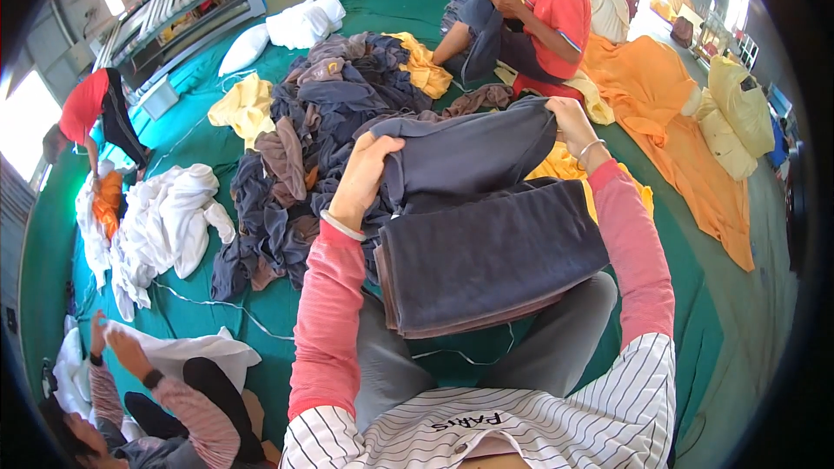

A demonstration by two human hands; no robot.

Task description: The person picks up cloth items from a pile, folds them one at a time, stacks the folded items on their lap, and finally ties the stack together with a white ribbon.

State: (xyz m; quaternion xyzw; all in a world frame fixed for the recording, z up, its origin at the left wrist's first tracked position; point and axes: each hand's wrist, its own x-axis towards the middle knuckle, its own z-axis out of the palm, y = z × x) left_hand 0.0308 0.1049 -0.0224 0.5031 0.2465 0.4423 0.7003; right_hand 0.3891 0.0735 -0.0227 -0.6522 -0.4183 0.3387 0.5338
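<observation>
A dark grey cloth is stretched between my two hands, its upper edge slanting up to the right. My left hand is closed on its left corner. At the other end, my right hand pinches the right corner. Just below hangs or rests part of the same dark fabric, over a stack of folded cloths lying across my legs. The stack is dark grey on top with brown layers at its lower edge. Whether the held cloth touches the stack is hard to tell.
A large heap of dark and brown cloths lies ahead on the green ground sheet. White cloths are piled left, an orange cloth right. Nearby sit two people handling cloth; another person bends over at far left.
</observation>
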